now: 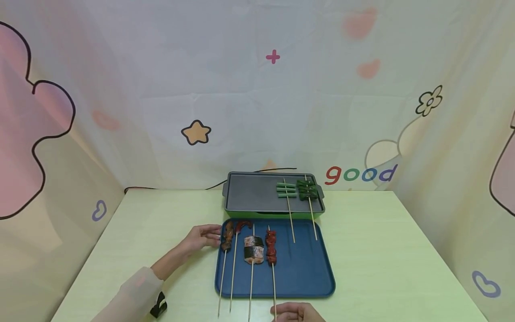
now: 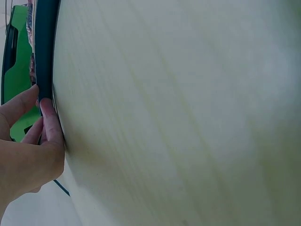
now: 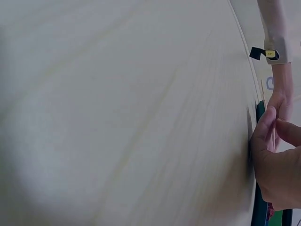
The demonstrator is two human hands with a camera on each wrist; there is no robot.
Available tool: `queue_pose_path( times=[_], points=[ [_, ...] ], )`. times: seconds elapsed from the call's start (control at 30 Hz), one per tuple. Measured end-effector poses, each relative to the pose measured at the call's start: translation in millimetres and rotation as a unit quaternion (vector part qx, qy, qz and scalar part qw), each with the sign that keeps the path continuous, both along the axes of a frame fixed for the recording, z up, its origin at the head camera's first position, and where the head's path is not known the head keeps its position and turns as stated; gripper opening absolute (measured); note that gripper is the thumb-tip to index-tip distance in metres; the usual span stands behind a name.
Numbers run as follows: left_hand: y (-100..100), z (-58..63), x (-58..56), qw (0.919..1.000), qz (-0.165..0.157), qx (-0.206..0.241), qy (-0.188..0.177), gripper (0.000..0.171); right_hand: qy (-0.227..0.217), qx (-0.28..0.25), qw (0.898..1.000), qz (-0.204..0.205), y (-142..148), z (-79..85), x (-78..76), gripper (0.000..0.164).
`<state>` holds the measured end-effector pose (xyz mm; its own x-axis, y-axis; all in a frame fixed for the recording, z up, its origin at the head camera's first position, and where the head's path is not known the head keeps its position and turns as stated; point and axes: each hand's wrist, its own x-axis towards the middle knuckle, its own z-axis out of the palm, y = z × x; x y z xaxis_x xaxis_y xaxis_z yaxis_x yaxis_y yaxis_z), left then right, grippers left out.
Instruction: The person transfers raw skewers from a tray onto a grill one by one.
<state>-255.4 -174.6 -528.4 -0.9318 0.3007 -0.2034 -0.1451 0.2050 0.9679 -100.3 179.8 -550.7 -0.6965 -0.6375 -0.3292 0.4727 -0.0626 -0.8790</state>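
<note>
On the blue tray [image 1: 303, 273] lie a brown meat skewer [image 1: 228, 235], a skewer with a curled reddish piece [image 1: 242, 225], a skewer of black-banded pale rolls [image 1: 254, 250] and a red meat skewer [image 1: 271, 248]. My left hand [image 1: 202, 237] is at the tray's upper left edge; in the left wrist view, its fingers and thumb pinch the rim [image 2: 45, 52]. Below the tray's near edge, my right hand [image 1: 297, 311] pinches the lower stick of the red meat skewer. The right wrist view shows its thumb and finger [image 3: 264, 125] close round the thin stick.
Behind the tray stands a green electric griddle [image 1: 253, 192] with a grey plate. A green stalk skewer [image 1: 286, 190] and a leafy green skewer [image 1: 307, 190] lie on its right, sticks reaching over the tray. A black cord [image 1: 217, 184] runs behind along the table [image 1: 374, 250].
</note>
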Motion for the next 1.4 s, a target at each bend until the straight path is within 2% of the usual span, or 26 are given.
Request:
queue_pose_path(
  times=[0.27,0.47,0.63,0.87,1.07,1.27,1.4],
  points=[
    [0,0.5,0.0,1.0000,0.002,-0.002,-0.002,0.055,-0.010,-0.007,1.000,-0.028,4,-0.4,-0.9,0.040],
    [0,0.5,0.5,1.0000,-0.003,0.001,0.001,0.055,-0.022,0.020,0.998,-0.060,3,4.2,0.2,0.038],
    [-1,1.7,1.1,0.9999,-0.011,0.004,0.005,0.055,-0.021,0.019,0.997,-0.070,5,6.7,0.7,0.038],
    [-1,1.8,0.8,0.9999,-0.009,0.006,0.004,0.055,0.001,0.067,0.995,-0.073,8,6.1,1.3,0.044],
    [-1,2.7,2.2,1.0000,-0.008,0.000,0.002,0.055,0.008,0.030,0.998,-0.058,11,4.6,2.4,0.045],
    [-1,3.2,2.5,1.0000,-0.009,-0.001,0.004,0.056,0.033,0.061,0.994,-0.088,8,7.2,4.4,0.043],
    [0,3.6,2.3,1.0000,-0.007,0.001,0.002,0.055,0.050,0.058,0.993,-0.090,5,10.9,2.6,0.047]
  ],
)
